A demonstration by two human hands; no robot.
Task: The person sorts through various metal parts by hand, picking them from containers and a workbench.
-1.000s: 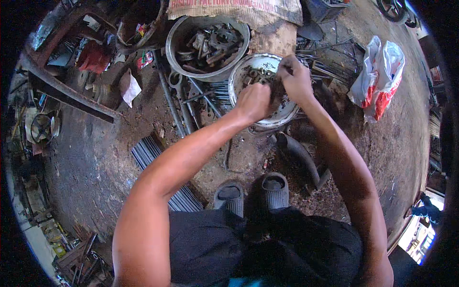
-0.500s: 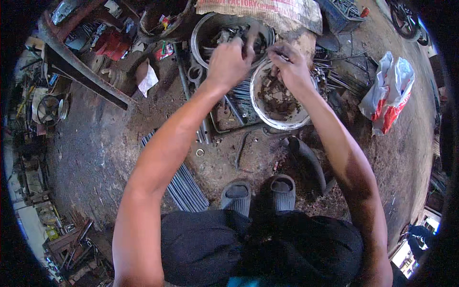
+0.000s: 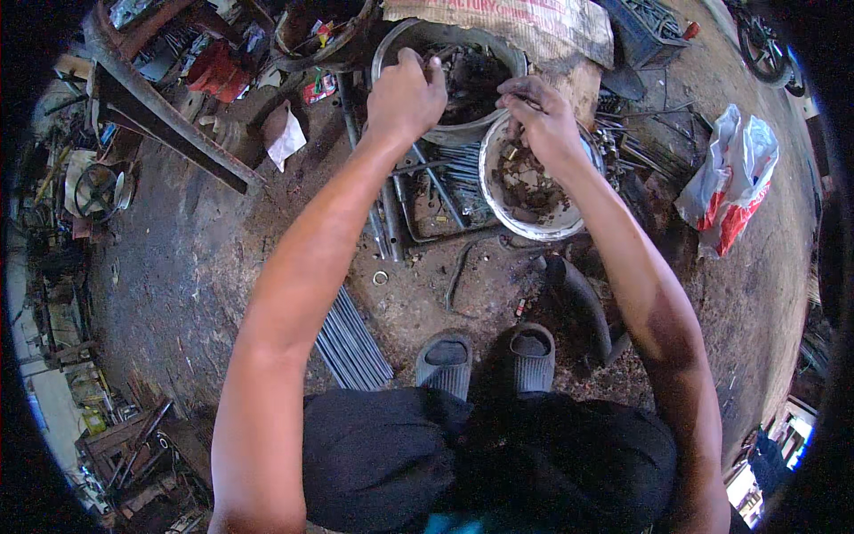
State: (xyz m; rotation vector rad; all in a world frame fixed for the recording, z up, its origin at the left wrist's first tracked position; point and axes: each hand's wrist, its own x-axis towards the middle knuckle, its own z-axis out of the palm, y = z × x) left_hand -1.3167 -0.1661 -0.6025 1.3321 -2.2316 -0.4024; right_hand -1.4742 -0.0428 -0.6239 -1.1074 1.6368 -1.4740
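Over the left side of a round metal basin (image 3: 494, 132) is my left hand (image 3: 405, 98). Its thumb stands apart from the bent fingers, whose tips are partly hidden; no object shows between them. Dark, dirty scrap pieces (image 3: 476, 76) lie inside the basin. My right hand (image 3: 544, 123) is above the far part of a white-rimmed bucket (image 3: 500, 206), close to the basin's right edge. Its blackened thumb and fingers are pinched together, and whatever they hold is too small or hidden to name. Brown grit and a small brass-coloured piece (image 3: 513, 153) are visible in the bucket.
Torn cardboard (image 3: 525, 22) covers the basin's far edge. Metal rods (image 3: 354, 343) lie left of my sandals (image 3: 445, 356). A curved dark pipe (image 3: 578, 298) rests to the right, with a white-and-red plastic bag (image 3: 731, 182) beyond. A rusty frame (image 3: 160, 107) stands at far left.
My left hand has drawn back leftward from the middle of the basin, uncovering more scrap. My right hand stays pinched above the bucket. The whole view has shifted slightly.
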